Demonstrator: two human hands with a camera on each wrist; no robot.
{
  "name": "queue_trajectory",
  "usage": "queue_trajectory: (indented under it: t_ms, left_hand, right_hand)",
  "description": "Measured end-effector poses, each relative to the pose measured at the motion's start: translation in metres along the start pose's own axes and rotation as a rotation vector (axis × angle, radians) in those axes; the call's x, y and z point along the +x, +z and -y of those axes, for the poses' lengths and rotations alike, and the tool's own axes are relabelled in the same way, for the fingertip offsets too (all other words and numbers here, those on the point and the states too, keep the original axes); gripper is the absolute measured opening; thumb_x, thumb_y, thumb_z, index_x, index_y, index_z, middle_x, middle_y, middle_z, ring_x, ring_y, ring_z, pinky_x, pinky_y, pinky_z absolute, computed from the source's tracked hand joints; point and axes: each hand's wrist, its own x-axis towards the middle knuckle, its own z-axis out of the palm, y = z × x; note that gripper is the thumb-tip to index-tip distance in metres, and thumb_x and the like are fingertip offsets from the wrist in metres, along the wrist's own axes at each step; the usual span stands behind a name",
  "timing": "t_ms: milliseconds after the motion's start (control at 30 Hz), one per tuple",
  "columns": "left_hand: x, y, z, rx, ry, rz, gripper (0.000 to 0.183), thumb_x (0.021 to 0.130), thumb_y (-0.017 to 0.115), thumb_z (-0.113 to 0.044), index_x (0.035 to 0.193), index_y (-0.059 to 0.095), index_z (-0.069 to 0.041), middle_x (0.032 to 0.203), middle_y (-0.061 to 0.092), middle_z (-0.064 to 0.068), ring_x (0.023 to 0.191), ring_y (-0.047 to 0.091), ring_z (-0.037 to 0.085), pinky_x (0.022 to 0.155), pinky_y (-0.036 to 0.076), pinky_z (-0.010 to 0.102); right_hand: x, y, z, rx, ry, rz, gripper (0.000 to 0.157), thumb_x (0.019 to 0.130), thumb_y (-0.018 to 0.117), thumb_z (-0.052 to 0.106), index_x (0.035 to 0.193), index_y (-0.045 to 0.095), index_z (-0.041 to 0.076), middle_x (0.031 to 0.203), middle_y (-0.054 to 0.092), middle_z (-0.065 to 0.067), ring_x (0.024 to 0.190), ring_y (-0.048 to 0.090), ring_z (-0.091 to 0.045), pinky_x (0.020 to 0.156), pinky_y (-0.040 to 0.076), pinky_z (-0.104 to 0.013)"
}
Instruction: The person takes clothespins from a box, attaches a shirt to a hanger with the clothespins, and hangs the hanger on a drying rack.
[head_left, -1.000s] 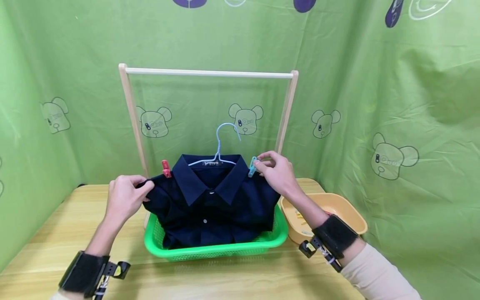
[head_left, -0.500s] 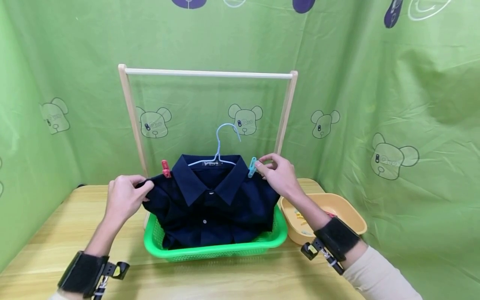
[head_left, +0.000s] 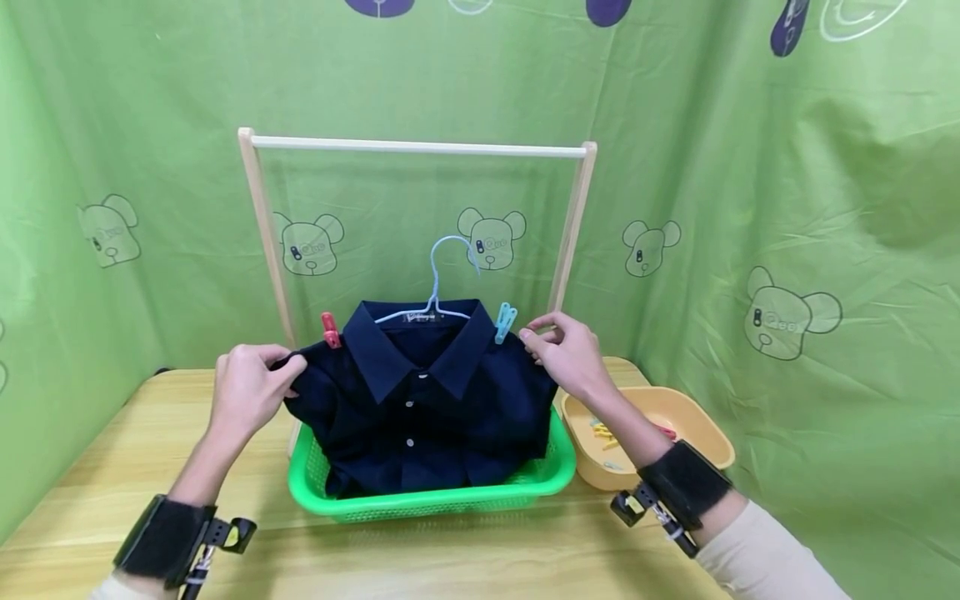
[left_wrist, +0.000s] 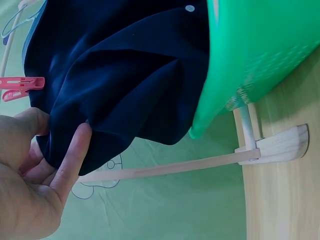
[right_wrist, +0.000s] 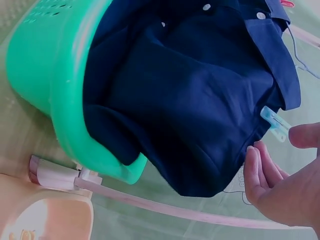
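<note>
A dark navy button-up shirt [head_left: 450,417] hangs on a light blue wire hanger [head_left: 434,287], its lower part inside a green basket [head_left: 450,502]. My left hand [head_left: 251,387] pinches the shirt's shoulder between thumb and fingers, beside a red clothespin [head_left: 331,330] clipped on the same side. On the other shoulder a light blue clothespin [head_left: 506,323] is clipped near the collar. Just outside it is my right hand [head_left: 573,354]; in the right wrist view its thumb is apart from its fingers, whose tips [right_wrist: 253,151] are at the shirt's shoulder edge.
Behind the basket stands a wooden rack with a white crossbar [head_left: 420,147]. An orange tub [head_left: 701,421] with several clothespins [head_left: 603,433] is on the right of the wooden table [head_left: 450,567]. Green curtains surround the table.
My right hand has let go of the light blue clothespin and moved slightly right; the clothespin's handles have spread. Shirt, hanger and both clothespins have risen slightly. My left hand keeps its pinch.
</note>
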Motion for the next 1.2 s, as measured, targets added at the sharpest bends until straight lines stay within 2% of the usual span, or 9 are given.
queue_trajectory:
  t_ms: [300, 567, 733, 900, 1033, 1200]
  left_hand:
    - [0.015, -0.005, -0.007, 0.018, 0.048, -0.039, 0.019, 0.085, 0.064, -0.014, 0.080, 0.082, -0.008, 0.056, 0.071, 0.004, 0.048, 0.069, 0.013, 0.052, 0.044, 0.025]
    - [0.035, -0.015, -0.016, 0.043, 0.075, -0.096, 0.021, 0.084, 0.063, -0.016, 0.081, 0.083, -0.007, 0.055, 0.070, 0.005, 0.051, 0.070, 0.020, 0.058, 0.044, 0.030]
    - [0.051, -0.023, -0.023, 0.048, 0.095, -0.126, 0.023, 0.084, 0.063, -0.017, 0.077, 0.083, -0.010, 0.055, 0.070, 0.006, 0.051, 0.069, 0.021, 0.053, 0.037, 0.026]
    - [0.064, -0.028, -0.027, 0.049, 0.105, -0.157, 0.024, 0.083, 0.062, -0.017, 0.070, 0.081, -0.010, 0.055, 0.070, 0.008, 0.055, 0.069, 0.028, 0.056, 0.034, 0.026]
    - [0.073, -0.032, -0.028, 0.055, 0.124, -0.183, 0.025, 0.083, 0.061, -0.016, 0.073, 0.082, -0.008, 0.057, 0.070, 0.010, 0.061, 0.071, 0.033, 0.058, 0.033, 0.025]
    - [0.087, -0.038, -0.034, 0.068, 0.120, -0.208, 0.026, 0.083, 0.060, -0.018, 0.076, 0.083, -0.009, 0.059, 0.070, 0.011, 0.063, 0.072, 0.035, 0.056, 0.031, 0.021]
  right_hand:
    - [-0.005, -0.005, -0.003, -0.001, 0.008, -0.031, 0.034, 0.098, 0.063, 0.036, 0.119, 0.065, 0.009, 0.103, 0.077, -0.014, 0.084, 0.074, -0.027, 0.076, 0.056, -0.034]
    - [-0.006, -0.007, -0.005, -0.008, 0.011, -0.031, 0.035, 0.098, 0.063, 0.037, 0.116, 0.064, 0.007, 0.099, 0.077, -0.014, 0.084, 0.073, -0.028, 0.075, 0.056, -0.033]
    - [-0.006, -0.006, -0.007, -0.034, -0.006, -0.034, 0.031, 0.098, 0.064, 0.037, 0.106, 0.065, 0.007, 0.092, 0.076, -0.012, 0.080, 0.073, -0.028, 0.073, 0.055, -0.032]
    - [-0.005, -0.005, -0.008, -0.052, -0.008, -0.019, 0.030, 0.098, 0.064, 0.037, 0.102, 0.067, 0.007, 0.090, 0.076, -0.013, 0.080, 0.072, -0.027, 0.072, 0.054, -0.032]
    - [-0.005, -0.006, -0.010, -0.055, -0.015, -0.020, 0.030, 0.097, 0.065, 0.037, 0.100, 0.068, 0.007, 0.085, 0.076, -0.012, 0.076, 0.071, -0.022, 0.071, 0.052, -0.032]
    - [-0.005, -0.007, -0.014, -0.058, -0.036, -0.013, 0.029, 0.098, 0.065, 0.035, 0.096, 0.070, 0.007, 0.075, 0.072, -0.005, 0.071, 0.067, -0.019, 0.069, 0.051, -0.033]
